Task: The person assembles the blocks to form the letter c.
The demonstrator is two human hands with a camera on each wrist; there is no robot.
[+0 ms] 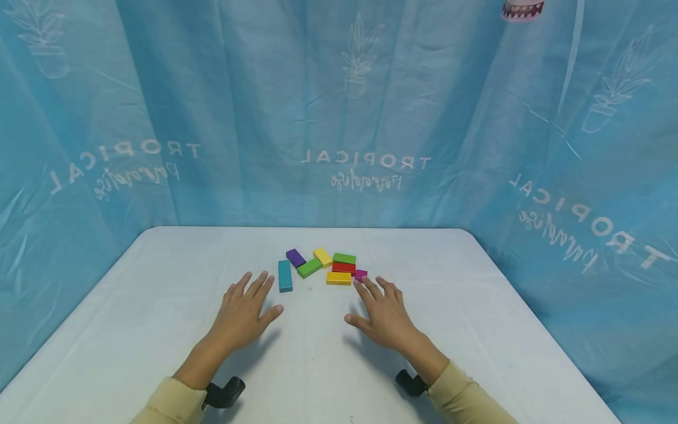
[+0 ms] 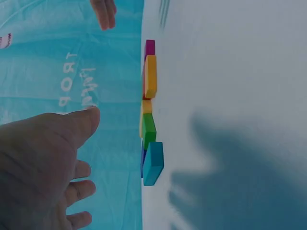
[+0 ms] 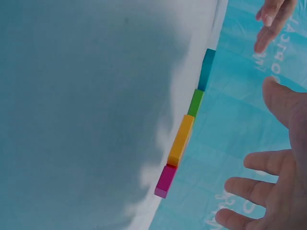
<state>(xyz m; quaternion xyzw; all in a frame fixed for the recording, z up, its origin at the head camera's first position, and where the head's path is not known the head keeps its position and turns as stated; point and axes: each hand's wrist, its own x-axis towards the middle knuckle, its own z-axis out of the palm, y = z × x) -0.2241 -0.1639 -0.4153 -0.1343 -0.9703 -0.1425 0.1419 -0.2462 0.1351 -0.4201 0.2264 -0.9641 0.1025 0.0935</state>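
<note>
Several coloured wooden blocks lie in a loose group toward the far side of the table. On the left are a blue block (image 1: 285, 276), a purple block (image 1: 295, 258) and a green block (image 1: 309, 268). To the right, a yellow block (image 1: 338, 278) lies in front of a red block (image 1: 344, 268), with a magenta block (image 1: 361, 275) beside them. My left hand (image 1: 242, 315), fingers spread, hovers left of the blue block and holds nothing. My right hand (image 1: 385, 315) hovers likewise, its fingertips nearest the magenta block; in the right wrist view its fingers look apart from the blocks.
A white table (image 1: 132, 312) spreads under both hands, which cast shadows on it. Blue printed curtains (image 1: 265, 118) hang behind and along both sides. Each wrist carries a black camera mount, such as the left mount (image 1: 225, 393).
</note>
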